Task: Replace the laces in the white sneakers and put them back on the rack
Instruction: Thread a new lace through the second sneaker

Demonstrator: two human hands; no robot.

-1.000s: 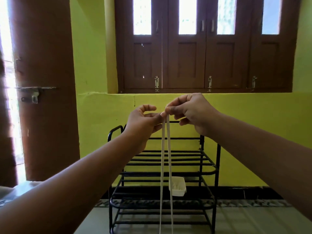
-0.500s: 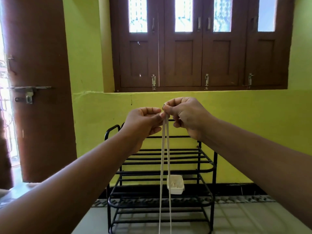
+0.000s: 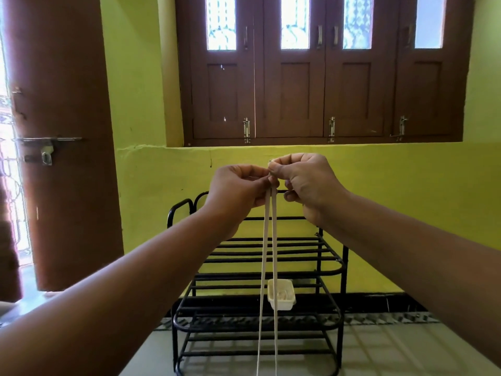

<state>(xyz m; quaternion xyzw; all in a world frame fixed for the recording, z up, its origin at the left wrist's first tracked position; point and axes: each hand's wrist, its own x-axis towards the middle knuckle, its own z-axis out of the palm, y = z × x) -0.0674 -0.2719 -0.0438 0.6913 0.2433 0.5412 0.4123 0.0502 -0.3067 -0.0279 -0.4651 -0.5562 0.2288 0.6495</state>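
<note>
I hold the white lace up at chest height, in front of the black rack. My left hand and right hand meet at its top, fingers of both pinched together on the lace ends. The 2 strands hang straight down side by side and run out of view at the bottom. A small white tray sits on the rack's middle shelf, behind the strands.

Home entryway — shoe rack, shuttered window, bolted door
</note>
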